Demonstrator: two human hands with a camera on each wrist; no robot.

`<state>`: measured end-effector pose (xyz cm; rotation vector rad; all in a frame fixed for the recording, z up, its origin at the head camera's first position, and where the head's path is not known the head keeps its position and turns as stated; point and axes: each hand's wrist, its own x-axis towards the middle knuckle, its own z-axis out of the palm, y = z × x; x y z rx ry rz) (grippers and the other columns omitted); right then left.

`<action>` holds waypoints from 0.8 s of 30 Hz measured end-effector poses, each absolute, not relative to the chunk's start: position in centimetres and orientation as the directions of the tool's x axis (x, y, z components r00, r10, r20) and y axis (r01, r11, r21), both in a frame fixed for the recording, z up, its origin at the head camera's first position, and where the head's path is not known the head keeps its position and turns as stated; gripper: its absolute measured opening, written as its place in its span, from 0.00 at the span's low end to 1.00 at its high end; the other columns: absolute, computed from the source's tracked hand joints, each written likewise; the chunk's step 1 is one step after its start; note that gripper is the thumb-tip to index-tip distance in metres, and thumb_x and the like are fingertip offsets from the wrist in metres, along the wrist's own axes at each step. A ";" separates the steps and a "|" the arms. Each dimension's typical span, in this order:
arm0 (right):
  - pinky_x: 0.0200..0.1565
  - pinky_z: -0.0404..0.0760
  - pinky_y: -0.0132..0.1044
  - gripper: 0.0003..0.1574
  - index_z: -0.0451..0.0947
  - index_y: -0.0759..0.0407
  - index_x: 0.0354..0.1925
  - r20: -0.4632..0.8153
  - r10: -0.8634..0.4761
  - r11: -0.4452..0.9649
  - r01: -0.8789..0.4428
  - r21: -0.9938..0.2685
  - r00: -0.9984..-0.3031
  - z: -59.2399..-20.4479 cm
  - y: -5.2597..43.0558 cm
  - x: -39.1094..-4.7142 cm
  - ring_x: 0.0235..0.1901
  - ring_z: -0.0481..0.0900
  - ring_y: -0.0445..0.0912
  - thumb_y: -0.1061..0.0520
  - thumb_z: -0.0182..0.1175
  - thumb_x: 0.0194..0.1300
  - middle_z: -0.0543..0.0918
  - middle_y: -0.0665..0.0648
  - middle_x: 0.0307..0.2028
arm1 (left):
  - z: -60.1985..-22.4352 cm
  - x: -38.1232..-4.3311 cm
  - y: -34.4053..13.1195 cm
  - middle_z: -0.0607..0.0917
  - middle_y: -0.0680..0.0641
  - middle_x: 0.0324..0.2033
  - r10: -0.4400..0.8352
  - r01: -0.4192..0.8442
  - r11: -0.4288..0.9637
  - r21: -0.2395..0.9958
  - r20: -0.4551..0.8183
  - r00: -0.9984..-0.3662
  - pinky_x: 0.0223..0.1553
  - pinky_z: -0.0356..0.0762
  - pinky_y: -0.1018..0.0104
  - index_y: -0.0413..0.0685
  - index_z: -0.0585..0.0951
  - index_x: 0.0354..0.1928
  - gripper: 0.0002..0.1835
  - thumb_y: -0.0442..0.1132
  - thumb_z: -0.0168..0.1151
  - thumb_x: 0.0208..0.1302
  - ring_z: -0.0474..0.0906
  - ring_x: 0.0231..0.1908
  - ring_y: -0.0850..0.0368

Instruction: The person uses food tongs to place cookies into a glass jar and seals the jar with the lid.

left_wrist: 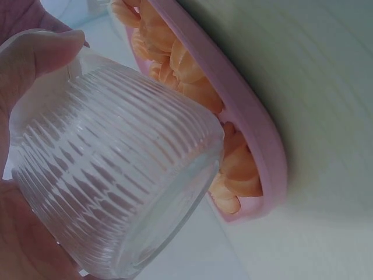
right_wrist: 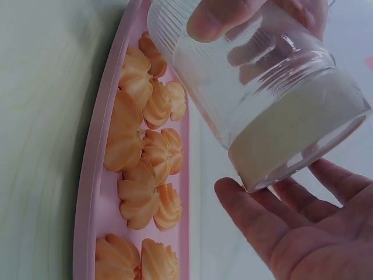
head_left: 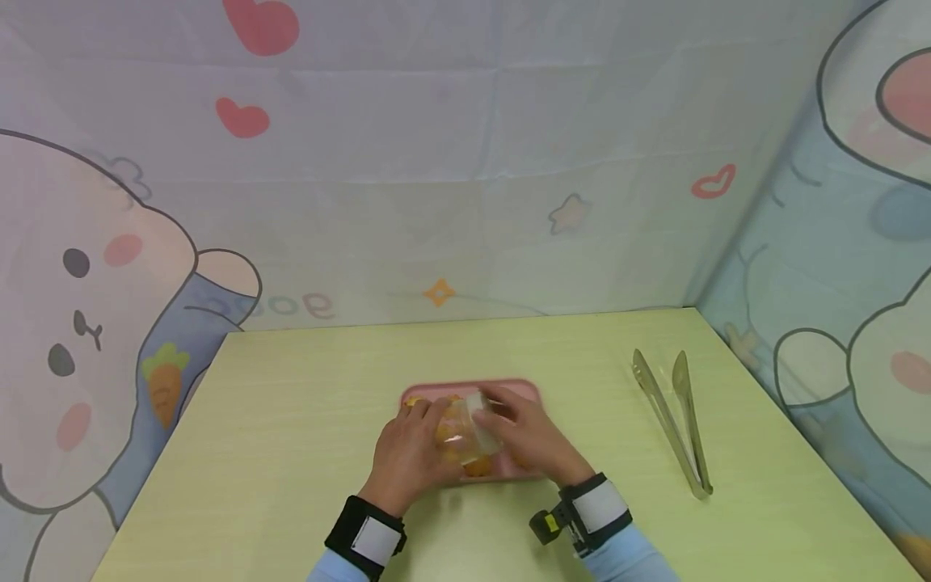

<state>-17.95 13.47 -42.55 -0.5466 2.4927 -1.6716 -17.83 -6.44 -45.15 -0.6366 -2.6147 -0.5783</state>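
Observation:
My left hand grips a clear ribbed glass jar, thumb on one side and fingers on the other. The jar is tilted over a pink tray, and no cookies show inside it. A pale lid sits at the jar's end that faces my right hand. Loosely extended, the right fingers have their tips right at the lid's edge. Swirled golden cookies lie in the tray beneath the jar, partly hidden by the hands in the head view.
Metal tongs lie spread on the pale yellow table, right of the tray. A cloth backdrop with cartoon prints stands behind the table and along its sides.

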 end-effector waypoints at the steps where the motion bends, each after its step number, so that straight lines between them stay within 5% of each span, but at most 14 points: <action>1: 0.56 0.71 0.62 0.33 0.62 0.60 0.68 0.123 -0.333 0.345 -0.242 -0.907 -0.935 -42.5 13.4 -17.9 0.62 0.65 0.63 0.51 0.56 0.69 0.63 0.69 0.68 | -45.1 -17.8 -6.4 0.82 0.44 0.40 0.343 0.502 0.812 0.296 0.454 -0.822 0.33 0.78 0.48 0.48 0.76 0.56 0.45 0.52 0.77 0.26 0.76 0.38 0.48; 12: 0.59 0.69 0.62 0.30 0.70 0.56 0.62 0.134 -0.306 0.401 -0.255 -0.880 -0.943 -42.0 14.9 -18.2 0.60 0.68 0.58 0.52 0.62 0.64 0.72 0.63 0.62 | -44.8 -17.7 -6.5 0.82 0.44 0.41 0.326 0.474 0.828 0.298 0.431 -0.841 0.33 0.78 0.49 0.48 0.76 0.55 0.46 0.55 0.77 0.25 0.75 0.39 0.48; 24: 0.58 0.69 0.63 0.39 0.64 0.65 0.66 0.094 -0.229 0.601 -0.216 -0.769 -0.969 -41.6 20.1 -18.8 0.60 0.66 0.64 0.47 0.60 0.64 0.69 0.71 0.64 | -44.5 -17.7 -7.2 0.82 0.41 0.47 0.307 0.447 0.837 0.317 0.405 -0.862 0.40 0.78 0.45 0.45 0.74 0.58 0.51 0.61 0.78 0.27 0.76 0.44 0.43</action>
